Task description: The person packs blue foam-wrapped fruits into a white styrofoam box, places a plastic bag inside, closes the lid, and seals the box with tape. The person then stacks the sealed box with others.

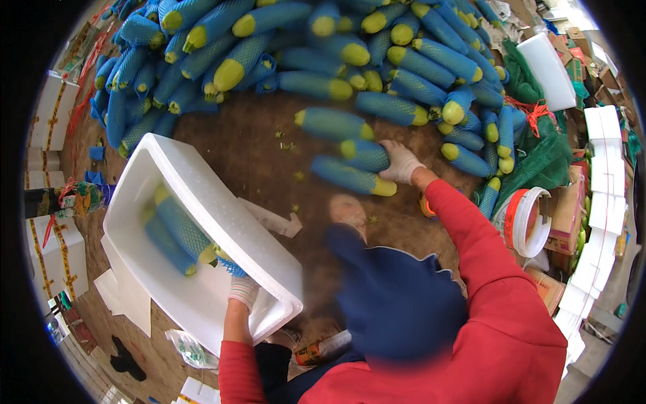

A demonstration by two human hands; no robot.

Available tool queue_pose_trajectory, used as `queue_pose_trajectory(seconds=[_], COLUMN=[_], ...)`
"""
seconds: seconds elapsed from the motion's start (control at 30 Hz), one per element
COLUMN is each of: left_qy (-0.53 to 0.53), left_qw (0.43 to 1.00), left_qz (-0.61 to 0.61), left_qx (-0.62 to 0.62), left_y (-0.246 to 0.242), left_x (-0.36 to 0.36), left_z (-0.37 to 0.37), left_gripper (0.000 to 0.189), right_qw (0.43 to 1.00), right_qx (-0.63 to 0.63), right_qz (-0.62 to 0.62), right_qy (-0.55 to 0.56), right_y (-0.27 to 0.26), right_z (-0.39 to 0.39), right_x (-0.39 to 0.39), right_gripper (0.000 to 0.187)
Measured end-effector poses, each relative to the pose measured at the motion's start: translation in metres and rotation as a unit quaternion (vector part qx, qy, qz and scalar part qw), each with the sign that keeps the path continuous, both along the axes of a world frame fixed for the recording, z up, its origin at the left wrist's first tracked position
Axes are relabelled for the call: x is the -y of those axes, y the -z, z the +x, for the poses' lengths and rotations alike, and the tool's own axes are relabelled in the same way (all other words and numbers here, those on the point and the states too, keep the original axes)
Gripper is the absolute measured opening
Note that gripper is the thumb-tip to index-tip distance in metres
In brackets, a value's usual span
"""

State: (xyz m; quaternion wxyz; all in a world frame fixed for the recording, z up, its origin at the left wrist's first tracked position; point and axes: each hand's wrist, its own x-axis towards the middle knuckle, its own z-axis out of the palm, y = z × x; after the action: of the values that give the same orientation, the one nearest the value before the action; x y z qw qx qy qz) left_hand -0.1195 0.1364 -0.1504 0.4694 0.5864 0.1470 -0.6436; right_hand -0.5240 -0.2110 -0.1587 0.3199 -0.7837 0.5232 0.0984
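My left hand (244,292), in a knitted glove, is inside a white foam box (227,222) at the near end. It touches a green vegetable in blue foam netting, partly hidden by the box wall; its grip cannot be told. Two netted vegetables (184,222) lie side by side in the box. My right hand (401,161), gloved too, has its fingers around the end of a netted squash-like vegetable (364,154) on the floor. Another netted vegetable (353,174) lies just below that one, and one more (333,123) lies above it.
A large pile of netted vegetables (313,60) spans the far side. At the right are green mesh (542,151), a white bucket (536,222) and stacked white foam pieces (603,202). Taped white boxes (58,257) stand at the left. Paper sheets (123,298) lie beside the foam box.
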Motion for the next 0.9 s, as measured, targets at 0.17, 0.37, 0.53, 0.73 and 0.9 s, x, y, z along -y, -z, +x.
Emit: queue_pose_trajectory(seconds=[0.17,0.37,0.53,0.73,0.9], left_qy=[0.352,0.556,0.403,0.068,0.222], left_qw=[0.900,0.683,0.387,0.856,0.918], left_qz=[-0.031,0.178,-0.037,0.002,0.042], left_qx=[0.254,0.440,0.829,0.512,0.325], left_y=[-0.008,-0.158,-0.251,-0.142,-0.058], left_x=[-0.012,0.045,0.038,0.006,-0.008], left_z=[0.000,-0.021,-0.044,-0.001,0.012], left_gripper=[0.049,0.062,0.087,0.078,0.070], right_qw=[0.980,0.819,0.737,0.877,0.997], right_qx=[0.067,0.458,0.403,0.415,0.011], right_qz=[0.169,0.338,0.438,0.223,-0.081], right_qy=[0.077,0.076,-0.321,-0.092,-0.011], right_y=[-0.010,-0.115,-0.223,-0.171,-0.075], right_z=[0.009,0.114,0.224,0.209,0.100], right_x=[-0.009,-0.046,-0.066,-0.038,0.021], right_gripper=[0.082,0.092,0.078,0.051,0.067])
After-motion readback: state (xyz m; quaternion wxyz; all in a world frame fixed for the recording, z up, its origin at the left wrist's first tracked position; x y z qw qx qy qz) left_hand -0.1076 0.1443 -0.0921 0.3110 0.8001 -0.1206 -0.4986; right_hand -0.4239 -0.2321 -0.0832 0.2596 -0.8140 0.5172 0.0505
